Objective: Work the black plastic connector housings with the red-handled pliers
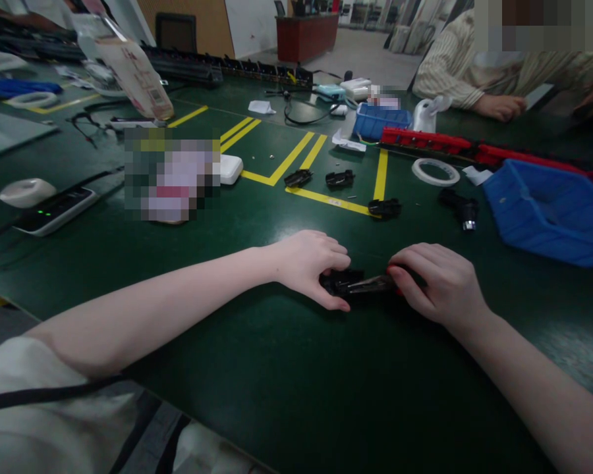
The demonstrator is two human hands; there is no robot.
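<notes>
Thumb and fingers of my left hand (312,266) close around a small black plastic part (337,283) on the green table. From the right, my right hand (439,282) grips a pair of pliers (373,284); bits of red handle show at the fingers, and the dark metal jaws reach to the black part. Whether the jaws clamp it I cannot tell. Beyond the hands lie three similar black parts: one on the left (298,178), one in the middle (340,178) and one on the right (384,208).
A blue bin (548,210), a black fitting with a metal end (462,207) and a tape roll (435,172) lie to the right. Leftward are a phone (180,181), a white case (230,169) and a bottle (133,72). Another person's hand (499,106) rests across the table.
</notes>
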